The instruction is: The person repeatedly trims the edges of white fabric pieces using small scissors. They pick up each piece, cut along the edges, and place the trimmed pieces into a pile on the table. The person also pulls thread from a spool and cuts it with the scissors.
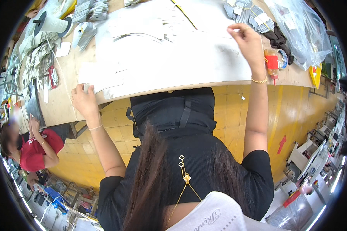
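My left hand point(85, 102) is at the near left corner of a white sheet point(162, 63) spread on the table. Its thumb and fingers are closed around a small pale piece, mostly hidden by the fingertips. Beside it lie flat white pieces point(100, 75). Over the sheet's right side my right hand point(247, 43) is raised, thumb and fingertips pinched together. Whatever is between those fingers is too small to make out against the white. Farther back on the sheet lie curved pale strips point(138, 35) and a cluster of small cut pieces point(169, 30).
A bottle with a red band point(272, 63) and a tape roll point(283, 58) lie right of the sheet. Behind them are bundled grey pieces point(260, 21) and a clear plastic bag point(297, 32). A white cord spool point(54, 25) stands far left. Another person in red point(40, 150) sits at left.
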A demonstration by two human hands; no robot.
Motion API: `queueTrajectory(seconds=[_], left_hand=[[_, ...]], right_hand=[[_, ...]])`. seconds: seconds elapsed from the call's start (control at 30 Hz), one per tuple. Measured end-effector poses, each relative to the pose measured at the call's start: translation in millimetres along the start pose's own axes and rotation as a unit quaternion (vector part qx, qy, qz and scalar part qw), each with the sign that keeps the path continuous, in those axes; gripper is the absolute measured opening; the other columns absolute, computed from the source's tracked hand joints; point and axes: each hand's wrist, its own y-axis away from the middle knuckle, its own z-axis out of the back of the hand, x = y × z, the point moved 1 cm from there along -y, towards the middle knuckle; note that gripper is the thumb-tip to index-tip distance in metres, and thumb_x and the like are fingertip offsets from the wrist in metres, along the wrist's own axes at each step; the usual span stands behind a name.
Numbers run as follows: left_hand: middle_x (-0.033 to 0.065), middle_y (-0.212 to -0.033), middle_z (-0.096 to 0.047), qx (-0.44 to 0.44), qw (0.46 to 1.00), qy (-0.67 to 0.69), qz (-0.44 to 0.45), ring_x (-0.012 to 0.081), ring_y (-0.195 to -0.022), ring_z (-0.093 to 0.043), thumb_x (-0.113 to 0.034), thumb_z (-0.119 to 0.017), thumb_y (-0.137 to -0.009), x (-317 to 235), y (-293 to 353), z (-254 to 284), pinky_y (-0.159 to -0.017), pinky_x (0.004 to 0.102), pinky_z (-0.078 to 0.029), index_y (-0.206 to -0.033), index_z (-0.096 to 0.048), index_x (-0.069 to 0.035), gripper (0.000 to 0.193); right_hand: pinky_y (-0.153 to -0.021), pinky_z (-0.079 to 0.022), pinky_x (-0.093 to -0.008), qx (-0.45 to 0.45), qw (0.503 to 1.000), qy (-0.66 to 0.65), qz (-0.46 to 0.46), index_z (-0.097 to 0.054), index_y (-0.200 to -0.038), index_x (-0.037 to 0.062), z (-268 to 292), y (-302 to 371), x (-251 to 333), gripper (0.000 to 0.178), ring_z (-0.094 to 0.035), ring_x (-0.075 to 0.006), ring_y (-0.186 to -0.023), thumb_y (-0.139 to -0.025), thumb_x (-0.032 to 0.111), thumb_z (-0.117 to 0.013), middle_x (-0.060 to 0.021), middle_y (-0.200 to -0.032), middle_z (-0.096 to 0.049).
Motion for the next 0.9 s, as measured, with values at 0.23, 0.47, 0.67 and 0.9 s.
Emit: queueTrajectory(seconds=[0.23, 0.47, 0.67, 0.9], left_hand=[[0.0026, -0.091, -0.067, 0.165, 0.919, 0.352, 0.058, 0.0076, -0.077, -0.061, -0.021, -0.074, -0.097, -15, 14, 40, -0.063, 0.0237, -0.048, -0.108, -0.063, -0.003, 0.024], [0.0026, -0.101, -0.064, 0.268, 0.728, 0.632, -0.011, 0.0086, -0.093, -0.06, -0.002, -0.076, -0.091, -94, 55, 60, -0.083, 0.0232, -0.052, -0.108, -0.062, -0.003, 0.022], [0.0097, -0.109, -0.063, 0.087, 0.936, 0.259, -0.222, 0.0241, -0.108, -0.058, -0.009, -0.079, -0.085, -159, 73, -13, -0.094, 0.0398, -0.044, -0.13, -0.059, -0.007, 0.049], [0.0083, -0.123, -0.065, 0.02, 0.908, 0.176, -0.378, 0.0265, -0.118, -0.058, -0.016, -0.078, -0.086, -126, 92, -43, -0.099, 0.043, -0.039, -0.117, -0.07, -0.007, 0.033]], right_hand=[[-0.083, -0.053, -0.0358, 0.096, 0.989, 0.094, 0.069, -0.075, -0.094, 0.0074, -73, -27, 4, 0.019, -0.067, -0.0242, -0.094, -0.089, 0.026, -0.076, -0.0078, -0.103, -0.066], [-0.081, -0.053, -0.0333, 0.138, 0.989, 0.029, 0.04, -0.074, -0.096, 0.0025, -39, -7, 20, 0.017, -0.068, -0.022, -0.087, -0.089, 0.018, -0.076, -0.0101, -0.095, -0.071], [-0.064, -0.048, -0.0247, 0.067, 0.996, -0.049, -0.022, -0.075, -0.101, 0.0009, 27, 37, 42, 0.016, -0.064, -0.0099, -0.074, -0.093, 0.015, -0.075, -0.006, -0.089, -0.073], [-0.048, -0.04, -0.0173, 0.244, 0.926, -0.255, -0.135, -0.073, -0.095, 0.0021, -3, 53, 75, 0.018, -0.056, -0.0014, -0.056, -0.096, 0.02, -0.072, -0.0005, -0.074, -0.069]])
